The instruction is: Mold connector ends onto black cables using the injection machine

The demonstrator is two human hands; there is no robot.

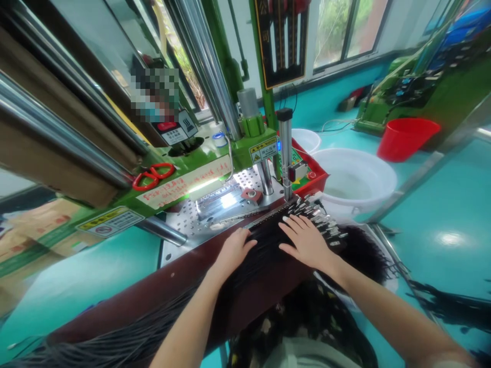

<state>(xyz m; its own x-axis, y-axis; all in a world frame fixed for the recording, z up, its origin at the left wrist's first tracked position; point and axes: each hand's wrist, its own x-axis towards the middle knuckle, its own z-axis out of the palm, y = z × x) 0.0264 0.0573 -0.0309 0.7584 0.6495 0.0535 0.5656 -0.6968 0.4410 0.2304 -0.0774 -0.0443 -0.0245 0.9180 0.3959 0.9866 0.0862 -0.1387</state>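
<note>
Black cables (264, 237) lie in a wide bundle across a dark red bench (153, 278), their metal connector ends (320, 217) fanned out at the right. My right hand (305, 240) rests flat on the bundle beside the connectors, its fingers spread. At the bundle's left side, my left hand (236, 250) touches the cables near a metal strip, thumb apart from the fingers; its fingertips are partly hidden. Behind the hands stands a green press (245, 153) with a perforated metal plate (184, 217) and a lit metal block (220, 202) on it.
Red-handled scissors (153, 176) lie on the press frame. A red control box (316, 176) and white tub (353, 179) stand to the right, with a red bucket (406, 138) beyond. Cartons (34, 235) are at the left; cables trail off the lower left.
</note>
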